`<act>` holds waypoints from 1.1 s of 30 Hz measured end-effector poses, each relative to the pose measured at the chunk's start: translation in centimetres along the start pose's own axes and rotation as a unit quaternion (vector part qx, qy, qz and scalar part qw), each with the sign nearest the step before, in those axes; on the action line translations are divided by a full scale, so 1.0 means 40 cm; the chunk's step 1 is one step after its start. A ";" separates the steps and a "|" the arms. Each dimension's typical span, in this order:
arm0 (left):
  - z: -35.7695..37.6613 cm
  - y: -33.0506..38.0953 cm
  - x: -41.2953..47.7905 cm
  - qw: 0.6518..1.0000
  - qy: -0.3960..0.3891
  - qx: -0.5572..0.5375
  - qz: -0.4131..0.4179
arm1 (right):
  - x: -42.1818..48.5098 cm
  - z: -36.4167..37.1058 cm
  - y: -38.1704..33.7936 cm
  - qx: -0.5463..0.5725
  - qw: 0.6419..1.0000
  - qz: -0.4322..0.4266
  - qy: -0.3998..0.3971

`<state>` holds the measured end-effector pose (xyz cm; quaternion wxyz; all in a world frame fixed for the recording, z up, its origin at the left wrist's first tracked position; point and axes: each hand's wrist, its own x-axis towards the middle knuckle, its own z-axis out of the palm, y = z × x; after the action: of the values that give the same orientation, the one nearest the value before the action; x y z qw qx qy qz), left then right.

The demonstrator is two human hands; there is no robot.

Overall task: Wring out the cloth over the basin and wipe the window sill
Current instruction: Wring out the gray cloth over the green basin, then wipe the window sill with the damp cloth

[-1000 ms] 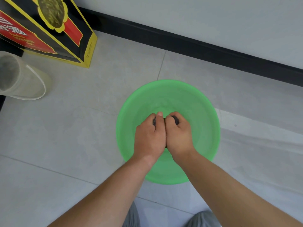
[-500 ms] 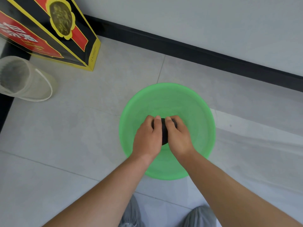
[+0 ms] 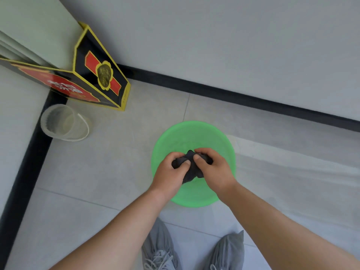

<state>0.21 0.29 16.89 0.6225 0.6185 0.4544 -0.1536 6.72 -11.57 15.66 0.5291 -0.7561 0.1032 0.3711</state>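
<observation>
A round green basin (image 3: 194, 133) stands on the grey tiled floor below me. Above it both hands hold a bunched dark cloth (image 3: 191, 168). My left hand (image 3: 171, 175) grips its left part, thumb pressing on top. My right hand (image 3: 213, 169) grips the right part, fingers curled over it. A tail of the cloth hangs down between the two hands. No window sill is in view.
A black, red and yellow box (image 3: 93, 82) leans in the corner at the left. A clear plastic cup (image 3: 62, 123) lies on its side by the black skirting (image 3: 233, 96). My grey shoes (image 3: 161, 248) stand just behind the basin.
The hands have lifted and spread a little, so more of the cloth shows between them. The head has risen and tilted back, bringing the wall corner and my shoes into view.
</observation>
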 end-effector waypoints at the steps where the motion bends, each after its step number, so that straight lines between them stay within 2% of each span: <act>1: -0.015 0.033 -0.037 1.000 0.002 -0.007 -0.001 | -0.034 -0.012 -0.044 0.000 1.000 -0.012 0.000; 10: -0.152 0.393 -0.422 0.998 0.025 0.036 0.036 | -0.366 -0.076 -0.447 -0.013 0.999 -0.037 -0.025; 14: -0.169 0.559 -0.561 0.991 0.039 0.088 0.088 | -0.494 -0.146 -0.622 0.009 0.997 -0.081 -0.017; 17: -0.127 0.694 -0.633 0.982 0.021 0.123 0.145 | -0.555 -0.247 -0.735 0.028 0.993 -0.113 0.012; 21: 0.019 0.881 -0.691 0.963 -0.048 0.123 0.234 | -0.595 -0.466 -0.863 0.055 0.986 -0.147 0.059; 26: 0.330 1.091 -0.695 0.947 -0.124 0.111 0.273 | -0.545 -0.818 -0.975 0.068 0.978 -0.158 0.118; 30: 0.564 1.228 -0.646 0.957 -0.123 0.068 0.255 | -0.432 -1.056 -1.036 0.062 0.973 -0.167 0.149; 33: 0.684 1.288 -0.597 0.965 -0.097 0.038 0.240 | -0.340 -1.178 -1.056 0.080 0.976 -0.157 0.128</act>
<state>36.37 -23.76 62.55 0.6580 0.7150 0.2239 -0.0758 41.64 -38.43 63.11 0.6216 -0.7596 0.0794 0.1742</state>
